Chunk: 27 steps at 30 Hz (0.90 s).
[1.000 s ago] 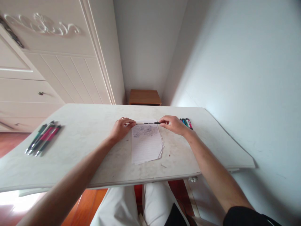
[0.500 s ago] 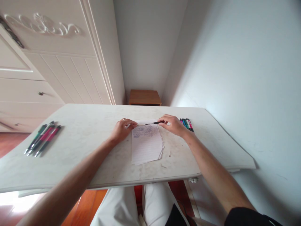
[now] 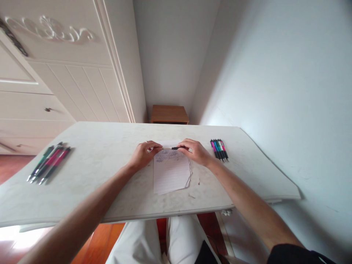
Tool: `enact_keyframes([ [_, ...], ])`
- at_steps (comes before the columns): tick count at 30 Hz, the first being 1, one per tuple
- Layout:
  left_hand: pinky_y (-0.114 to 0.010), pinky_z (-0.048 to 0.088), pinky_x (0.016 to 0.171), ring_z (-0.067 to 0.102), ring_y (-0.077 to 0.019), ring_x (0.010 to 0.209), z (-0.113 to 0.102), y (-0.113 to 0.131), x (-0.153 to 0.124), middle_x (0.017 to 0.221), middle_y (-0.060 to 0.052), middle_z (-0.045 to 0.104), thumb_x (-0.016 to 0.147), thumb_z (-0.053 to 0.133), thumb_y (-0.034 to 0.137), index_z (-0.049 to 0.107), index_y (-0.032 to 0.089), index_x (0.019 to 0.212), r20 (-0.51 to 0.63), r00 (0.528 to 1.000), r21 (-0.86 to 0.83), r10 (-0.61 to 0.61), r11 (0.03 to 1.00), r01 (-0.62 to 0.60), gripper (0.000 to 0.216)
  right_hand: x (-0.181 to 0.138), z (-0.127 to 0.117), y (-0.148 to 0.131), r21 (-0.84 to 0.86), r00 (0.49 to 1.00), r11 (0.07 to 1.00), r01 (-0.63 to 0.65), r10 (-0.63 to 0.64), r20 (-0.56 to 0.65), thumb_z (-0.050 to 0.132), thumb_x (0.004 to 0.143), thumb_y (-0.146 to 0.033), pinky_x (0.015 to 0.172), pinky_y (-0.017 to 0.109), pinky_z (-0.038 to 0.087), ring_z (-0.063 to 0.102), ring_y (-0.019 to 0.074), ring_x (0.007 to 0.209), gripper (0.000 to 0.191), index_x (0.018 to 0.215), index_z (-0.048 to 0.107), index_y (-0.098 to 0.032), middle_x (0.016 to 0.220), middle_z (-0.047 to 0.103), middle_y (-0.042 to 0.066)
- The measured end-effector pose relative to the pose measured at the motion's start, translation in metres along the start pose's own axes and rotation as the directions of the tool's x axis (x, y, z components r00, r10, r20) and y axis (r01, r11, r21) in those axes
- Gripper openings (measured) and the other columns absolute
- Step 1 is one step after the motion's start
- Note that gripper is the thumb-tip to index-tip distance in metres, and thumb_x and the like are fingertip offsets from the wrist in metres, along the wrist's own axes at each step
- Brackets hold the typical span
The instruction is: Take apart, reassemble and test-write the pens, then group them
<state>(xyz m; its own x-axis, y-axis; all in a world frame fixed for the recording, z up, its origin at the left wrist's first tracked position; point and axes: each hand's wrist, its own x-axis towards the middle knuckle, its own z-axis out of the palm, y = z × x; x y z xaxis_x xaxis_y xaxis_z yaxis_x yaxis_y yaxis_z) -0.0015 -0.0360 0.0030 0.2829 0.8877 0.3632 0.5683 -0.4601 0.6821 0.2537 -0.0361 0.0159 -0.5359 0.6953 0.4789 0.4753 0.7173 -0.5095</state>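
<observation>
Head view: left hand (image 3: pixel 145 154) grip pinching white pen part (image 3: pixel 167 148); right hand (image 3: pixel 194 151) grip pinching black pen part (image 3: pixel 175 148), in line over scribbled lined paper (image 3: pixel 171 174).

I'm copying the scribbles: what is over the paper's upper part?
The left hand and right hand hold slim pen parts over the paper. They hide parts of its upper side edges; any marks there cannot be seen.

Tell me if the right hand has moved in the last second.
Yes. Judged against the paper, the right hand has moved left and slightly down in view.
</observation>
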Motion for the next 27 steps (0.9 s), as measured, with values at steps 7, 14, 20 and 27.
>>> enact_keyframes([
  [7, -0.029, 0.051, 0.072, 0.064, -0.0176, 0.072, -0.002, 0.006, 0.000, 0.088, -0.005, 0.075, 0.084, 0.059, 0.039, 0.076, 0.020, 0.086, 0.009, 0.999, -0.070, 0.033, 0.997, -0.032, 0.026, 0.000, 0.003, 0.003, 0.037, 0.997, 0.998, -0.054, 0.056, -0.057, 0.057, 0.094, -0.032, 0.070, 0.028, 0.047, 0.058, 0.0152, 0.072, 0.017, 0.093, 0.067, -0.019, 0.085, 0.066, 0.005],
  [14, -0.029, 0.052, 0.071, 0.064, -0.0171, 0.074, -0.004, 0.009, -0.003, 0.087, -0.005, 0.074, 0.084, 0.062, 0.037, 0.075, 0.020, 0.086, -0.028, 0.998, -0.105, 0.054, 0.993, -0.057, 0.022, 0.000, 0.005, 0.000, 0.123, 0.992, 0.988, -0.089, 0.099, -0.075, 0.059, 0.091, -0.032, 0.069, 0.028, 0.047, 0.058, 0.0152, 0.073, 0.016, 0.089, 0.067, -0.019, 0.083, 0.066, 0.004],
  [20, -0.028, 0.054, 0.072, 0.065, -0.0169, 0.076, -0.005, 0.010, -0.003, 0.088, -0.006, 0.073, 0.083, 0.065, 0.035, 0.076, 0.019, 0.085, -0.070, 0.994, -0.115, 0.087, 0.989, -0.095, 0.019, 0.001, 0.004, -0.007, 0.209, 0.988, 0.971, -0.115, 0.134, -0.080, 0.060, 0.089, -0.030, 0.068, 0.026, 0.047, 0.058, 0.0144, 0.073, 0.015, 0.087, 0.067, -0.017, 0.082, 0.066, 0.004],
  [27, -0.028, 0.055, 0.075, 0.067, -0.0166, 0.081, -0.004, 0.009, -0.003, 0.088, -0.005, 0.072, 0.083, 0.069, 0.028, 0.076, 0.020, 0.083, -0.140, 0.974, -0.121, 0.176, 0.974, -0.194, 0.011, 0.001, 0.006, -0.007, 0.318, 0.973, 0.930, -0.182, 0.217, -0.077, 0.062, 0.086, -0.034, 0.067, 0.026, 0.047, 0.060, 0.0148, 0.073, 0.020, 0.086, 0.068, -0.015, 0.082, 0.068, 0.005],
])
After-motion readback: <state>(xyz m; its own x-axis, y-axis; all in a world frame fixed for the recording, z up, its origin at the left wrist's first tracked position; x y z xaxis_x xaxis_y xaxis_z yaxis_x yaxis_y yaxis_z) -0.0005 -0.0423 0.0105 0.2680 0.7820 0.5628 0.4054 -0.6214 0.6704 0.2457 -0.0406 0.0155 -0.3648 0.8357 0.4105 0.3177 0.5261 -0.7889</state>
